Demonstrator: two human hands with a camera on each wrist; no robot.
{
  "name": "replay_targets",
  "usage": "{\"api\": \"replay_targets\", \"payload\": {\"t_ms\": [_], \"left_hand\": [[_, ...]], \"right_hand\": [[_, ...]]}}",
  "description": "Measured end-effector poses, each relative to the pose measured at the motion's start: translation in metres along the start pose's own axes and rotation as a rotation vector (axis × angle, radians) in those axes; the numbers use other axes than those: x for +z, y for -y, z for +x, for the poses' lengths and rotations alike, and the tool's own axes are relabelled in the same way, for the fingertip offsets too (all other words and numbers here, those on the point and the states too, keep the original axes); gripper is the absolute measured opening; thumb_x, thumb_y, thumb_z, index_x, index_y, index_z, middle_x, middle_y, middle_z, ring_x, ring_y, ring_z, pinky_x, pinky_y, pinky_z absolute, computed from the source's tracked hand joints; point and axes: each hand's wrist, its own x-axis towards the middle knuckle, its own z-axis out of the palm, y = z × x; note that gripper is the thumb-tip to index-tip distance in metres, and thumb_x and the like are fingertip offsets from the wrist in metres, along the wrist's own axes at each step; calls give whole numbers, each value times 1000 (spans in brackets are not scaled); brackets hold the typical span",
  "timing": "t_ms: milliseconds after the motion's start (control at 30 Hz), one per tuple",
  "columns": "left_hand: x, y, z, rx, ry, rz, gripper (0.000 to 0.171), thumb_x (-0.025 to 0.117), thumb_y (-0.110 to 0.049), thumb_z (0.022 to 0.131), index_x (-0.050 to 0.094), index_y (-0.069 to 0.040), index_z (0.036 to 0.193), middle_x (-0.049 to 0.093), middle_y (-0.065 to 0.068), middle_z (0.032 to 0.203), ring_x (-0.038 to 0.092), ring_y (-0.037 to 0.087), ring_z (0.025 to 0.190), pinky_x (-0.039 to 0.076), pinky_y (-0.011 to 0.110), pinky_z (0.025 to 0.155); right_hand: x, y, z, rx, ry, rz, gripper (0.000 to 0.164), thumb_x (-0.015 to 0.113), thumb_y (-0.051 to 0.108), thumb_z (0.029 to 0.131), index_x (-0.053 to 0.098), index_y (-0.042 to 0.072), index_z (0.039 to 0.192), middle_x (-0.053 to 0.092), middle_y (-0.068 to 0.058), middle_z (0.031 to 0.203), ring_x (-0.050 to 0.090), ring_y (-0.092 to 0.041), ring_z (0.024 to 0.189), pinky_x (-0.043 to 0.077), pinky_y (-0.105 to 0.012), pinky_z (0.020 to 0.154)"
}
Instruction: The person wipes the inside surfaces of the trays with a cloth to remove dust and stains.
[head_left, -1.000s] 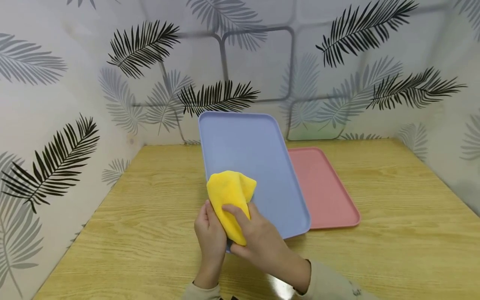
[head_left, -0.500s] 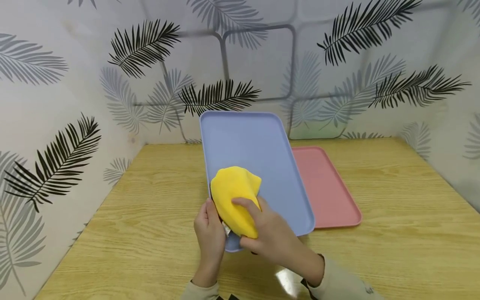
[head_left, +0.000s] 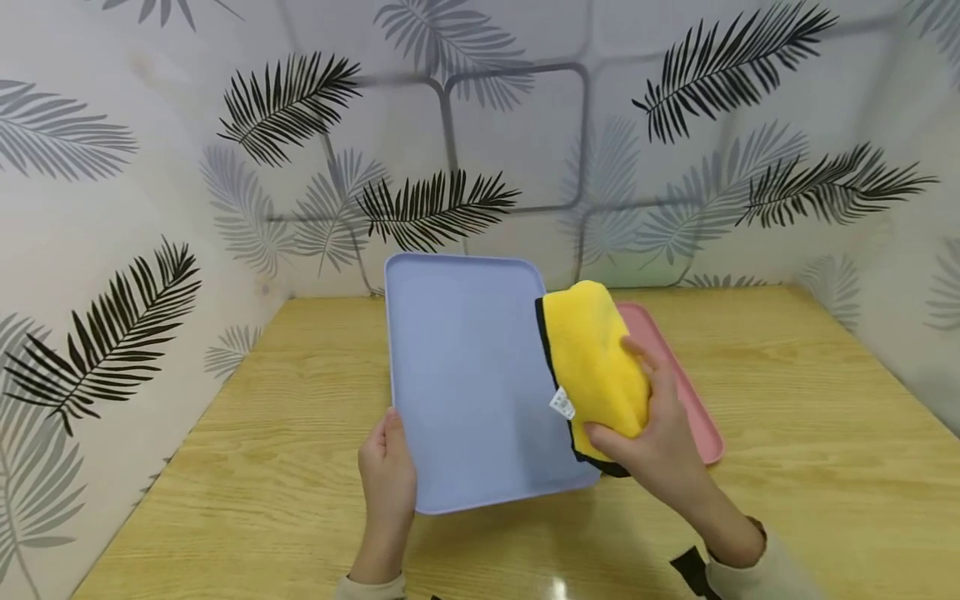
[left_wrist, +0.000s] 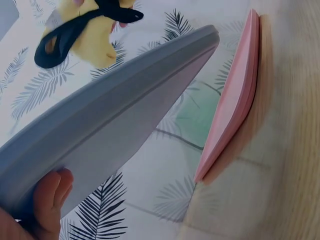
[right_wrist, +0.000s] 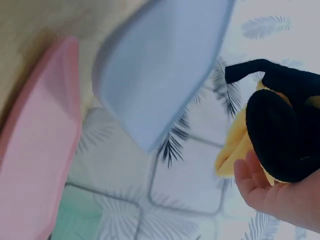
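A blue rectangular tray (head_left: 465, 375) is held tilted above the table by my left hand (head_left: 387, 467), which grips its left edge near the lower corner. In the left wrist view, fingers (left_wrist: 50, 200) curl against the tray's underside. My right hand (head_left: 660, 433) grips a bunched yellow cloth (head_left: 596, 358) with a black border and a small white tag. The cloth is over the tray's right side in the head view and hides that edge; the right wrist view shows it apart from the tray (right_wrist: 160, 65).
A pink tray (head_left: 701, 425) lies flat on the wooden table (head_left: 810, 433), behind and right of the blue one, partly covered from view by the cloth and right hand. A leaf-patterned wall (head_left: 510, 125) stands at the back, with more at the sides.
My right hand has carried the cloth from the blue tray's lower left to the right and up, off its surface. The left hand and tray have shifted slightly left, the tray's top edge lower.
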Motion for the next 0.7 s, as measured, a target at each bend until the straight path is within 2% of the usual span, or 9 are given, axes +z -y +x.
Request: {"api": "replay_targets", "payload": {"t_ms": [100, 167, 367, 533, 700], "left_hand": [[-2, 2, 3, -29, 6, 2, 37, 37, -17, 97, 49, 2, 68, 34, -1, 53, 34, 8, 46, 29, 21, 41], [-4, 1, 5, -42, 6, 12, 38, 37, -17, 97, 51, 4, 70, 35, -1, 54, 36, 8, 47, 31, 21, 42], [-14, 6, 11, -80, 27, 60, 40, 35, -21, 98, 57, 10, 83, 43, 3, 58, 43, 10, 51, 37, 23, 44], [-23, 14, 19, -115, 38, 97, 41, 34, -20, 98, 57, 11, 86, 49, 6, 61, 46, 12, 53, 40, 25, 46], [-31, 17, 32, -151, 75, 83, 44, 31, -21, 98, 57, 14, 96, 53, 7, 66, 50, 11, 56, 43, 24, 49]], "right_hand": [[-14, 3, 4, 37, -74, 55, 88, 67, -17, 61, 26, 5, 135, 44, -7, 109, 42, -19, 78, 41, -22, 61], [-22, 4, 7, 42, -121, 80, 89, 65, -20, 61, 26, 7, 136, 43, -5, 106, 42, -20, 80, 41, -20, 61], [-38, 1, 11, 55, -267, 247, 85, 59, -25, 61, 29, 7, 134, 42, -9, 106, 43, -22, 87, 43, -17, 66], [-42, -3, 11, 74, -285, 307, 84, 58, -26, 62, 29, 8, 133, 41, -11, 108, 44, -22, 89, 44, -16, 67], [-43, -6, 11, 86, -269, 326, 84, 57, -26, 62, 29, 8, 134, 41, -12, 107, 44, -22, 88, 45, -17, 67]]}}
